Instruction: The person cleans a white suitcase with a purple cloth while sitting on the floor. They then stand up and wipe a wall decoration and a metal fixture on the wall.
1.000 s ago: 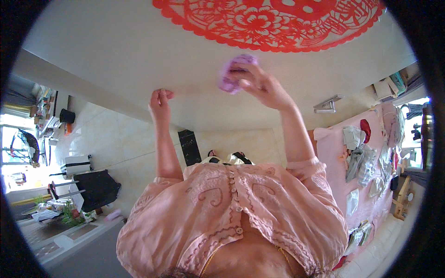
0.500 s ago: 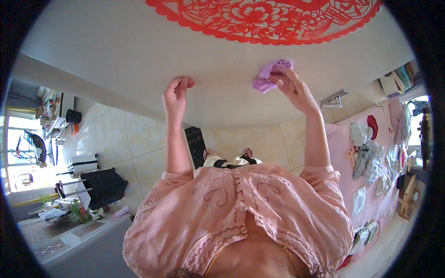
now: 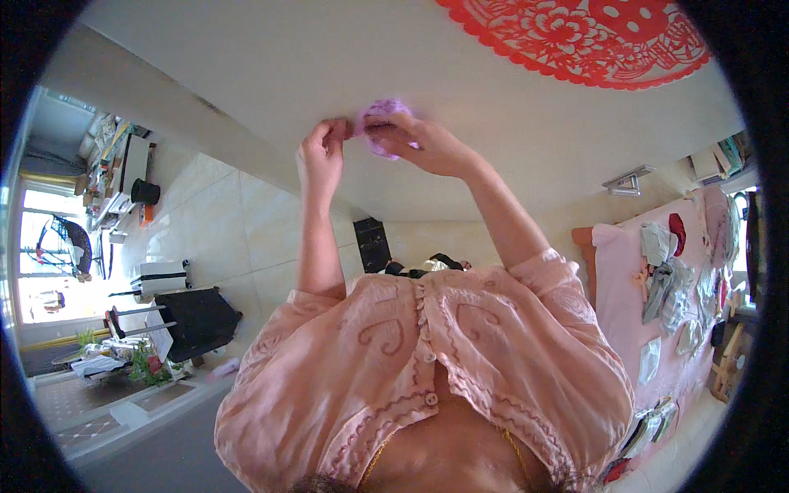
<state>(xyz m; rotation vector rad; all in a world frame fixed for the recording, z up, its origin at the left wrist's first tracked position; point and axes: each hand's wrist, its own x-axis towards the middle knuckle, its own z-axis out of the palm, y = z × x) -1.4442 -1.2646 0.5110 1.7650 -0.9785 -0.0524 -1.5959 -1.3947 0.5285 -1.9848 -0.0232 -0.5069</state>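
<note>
A pale door (image 3: 271,74) stands upright in front of me. My right hand (image 3: 431,146) presses a crumpled purple cloth (image 3: 388,108) against its surface, fingers bent over it. Just left of the cloth, my left hand (image 3: 320,156) is closed in a pinch, its fingertips close to the door. Whether anything is between those fingers is hidden. A red paper-cut decoration (image 3: 583,37) with a flower pattern and scalloped rim is stuck on the door, up and to the right of both hands.
A metal door handle (image 3: 629,181) juts out at the right. Beyond it, a bed with a pink cover (image 3: 616,304) holds clothes and plastic bags. On the left are a black chair (image 3: 201,322), a black bin (image 3: 145,192) and a tiled floor (image 3: 214,201).
My right hand has swept the purple cloth leftward across the door, close to my left hand. The view has shifted left, so the red decoration sits farther right. My left hand stays pinched.
</note>
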